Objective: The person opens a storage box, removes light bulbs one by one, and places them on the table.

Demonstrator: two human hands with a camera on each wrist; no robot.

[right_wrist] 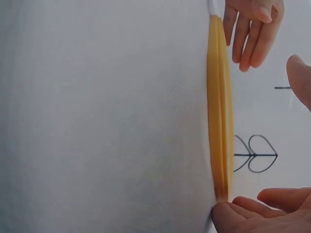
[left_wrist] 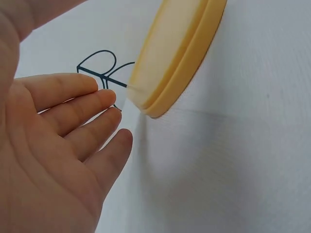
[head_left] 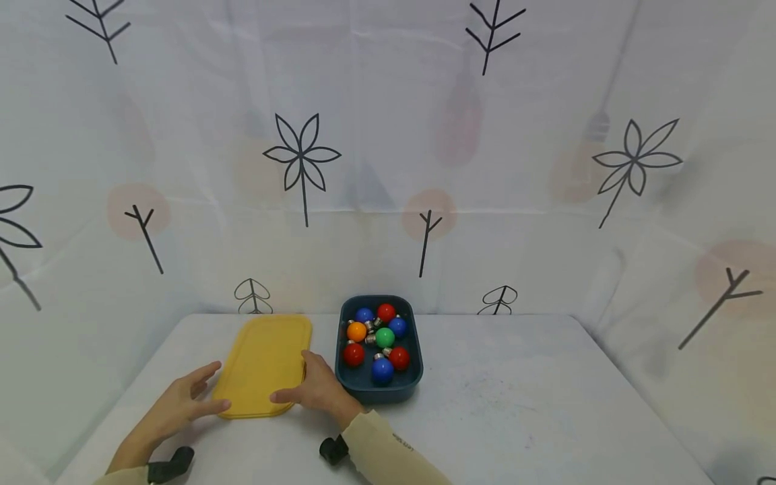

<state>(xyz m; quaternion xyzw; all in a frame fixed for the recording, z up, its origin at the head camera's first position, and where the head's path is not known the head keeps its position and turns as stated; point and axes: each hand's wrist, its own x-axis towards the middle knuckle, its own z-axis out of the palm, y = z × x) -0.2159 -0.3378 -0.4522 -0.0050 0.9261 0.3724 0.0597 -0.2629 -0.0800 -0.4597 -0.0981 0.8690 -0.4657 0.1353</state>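
Observation:
A flat yellow lid-like piece (head_left: 263, 364) with rounded corners lies on the left part of the table. Its edge (right_wrist: 221, 107) looks layered in the right wrist view; whether it is one piece or several stacked, I cannot tell. Beside its left edge is my left hand (head_left: 176, 407), fingers extended and apart from it in the left wrist view. My right hand (head_left: 318, 387) is at the near right side, its thumb spread away from the fingers. In the right wrist view a fingertip (right_wrist: 226, 216) appears to touch the yellow edge. Neither hand grips anything.
Right of the yellow piece, close to my right hand, stands a dark blue tray (head_left: 378, 394) holding several coloured bulbs (head_left: 384, 338) in red, blue, orange and green. The white table (head_left: 515, 391) extends to the right. A patterned white cloth (head_left: 376, 168) hangs behind it.

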